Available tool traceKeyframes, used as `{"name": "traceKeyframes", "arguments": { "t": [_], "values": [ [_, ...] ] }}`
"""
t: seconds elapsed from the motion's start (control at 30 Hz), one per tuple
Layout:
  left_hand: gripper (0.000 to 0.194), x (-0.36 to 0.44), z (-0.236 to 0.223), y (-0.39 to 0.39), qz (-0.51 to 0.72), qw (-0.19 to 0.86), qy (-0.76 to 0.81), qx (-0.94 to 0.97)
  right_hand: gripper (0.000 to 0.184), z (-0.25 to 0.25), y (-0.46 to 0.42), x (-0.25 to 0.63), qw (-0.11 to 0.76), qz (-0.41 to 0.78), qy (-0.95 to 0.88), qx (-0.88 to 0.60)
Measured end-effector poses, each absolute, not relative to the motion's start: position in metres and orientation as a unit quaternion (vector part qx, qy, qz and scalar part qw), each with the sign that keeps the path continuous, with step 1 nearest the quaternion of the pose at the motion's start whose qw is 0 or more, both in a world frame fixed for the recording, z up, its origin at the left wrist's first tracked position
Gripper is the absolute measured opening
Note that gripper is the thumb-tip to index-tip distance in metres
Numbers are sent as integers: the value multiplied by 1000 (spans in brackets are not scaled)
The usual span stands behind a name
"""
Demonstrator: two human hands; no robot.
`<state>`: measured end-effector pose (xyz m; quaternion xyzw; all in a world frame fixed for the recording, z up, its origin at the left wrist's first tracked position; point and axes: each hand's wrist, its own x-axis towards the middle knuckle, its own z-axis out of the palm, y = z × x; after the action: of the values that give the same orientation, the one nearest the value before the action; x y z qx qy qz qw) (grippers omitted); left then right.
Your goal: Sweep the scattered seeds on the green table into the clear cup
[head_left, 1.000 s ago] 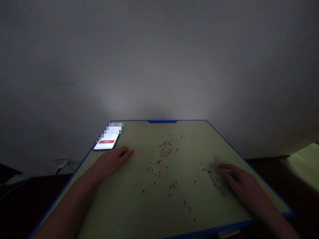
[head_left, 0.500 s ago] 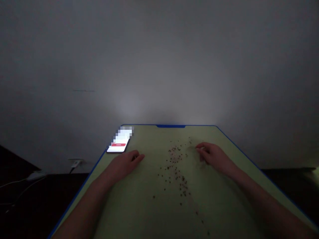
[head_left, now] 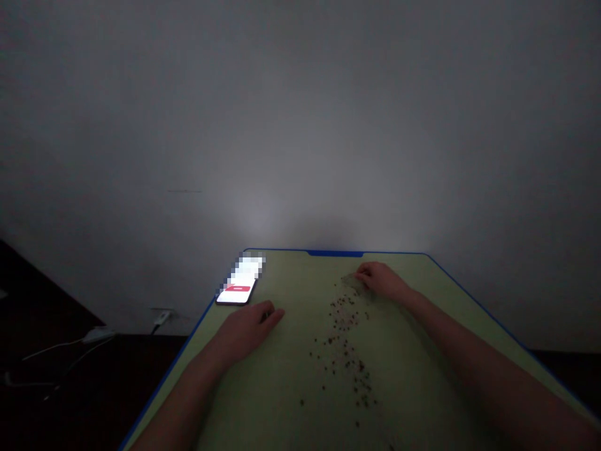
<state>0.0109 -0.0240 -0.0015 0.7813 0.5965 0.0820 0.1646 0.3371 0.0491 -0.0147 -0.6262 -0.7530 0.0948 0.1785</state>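
Observation:
My right hand (head_left: pixel 379 279) is over the far part of the table, thumb and fingers pinched on a thin see-through piece (head_left: pixel 350 279). Its exact kind is too faint to make out. Below and left of its tip, many small dark grains (head_left: pixel 346 315) lie scattered in a loose band running toward me. My left hand (head_left: pixel 250 327) rests on the table left of the grains, fingers loosely curled and thumb stretched along them. Nothing shows in it, though its palm side is hidden.
The pale green table (head_left: pixel 263 401) has a blue rim and stands against a grey wall (head_left: pixel 319 144). A phone (head_left: pixel 240 282) with a lit screen lies at the far left edge. White cables (head_left: pixel 96 336) and a plug (head_left: pixel 162 318) are beyond the left side. The room is dim.
My right hand has moved away from me over the table, carrying the thin clear piece to the far end of the grains. My left hand stays in place. The view has tilted slightly up and left.

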Motion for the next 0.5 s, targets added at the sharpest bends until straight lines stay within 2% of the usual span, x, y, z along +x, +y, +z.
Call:
{"name": "traceKeyframes", "arguments": {
  "t": [0.17, 0.33, 0.5],
  "values": [
    [44, 12, -1, -24, 81, 168, 599, 779, 16, -14, 33, 289, 162, 128, -809, -550],
    [43, 11, -3, -24, 92, 171, 586, 787, 12, 0, 2, 276, 150, 152, -839, -501],
    [44, 12, -1, -24, 86, 165, 589, 786, 16, 30, -38, 305, 156, 74, -838, -518]
  ]
}}
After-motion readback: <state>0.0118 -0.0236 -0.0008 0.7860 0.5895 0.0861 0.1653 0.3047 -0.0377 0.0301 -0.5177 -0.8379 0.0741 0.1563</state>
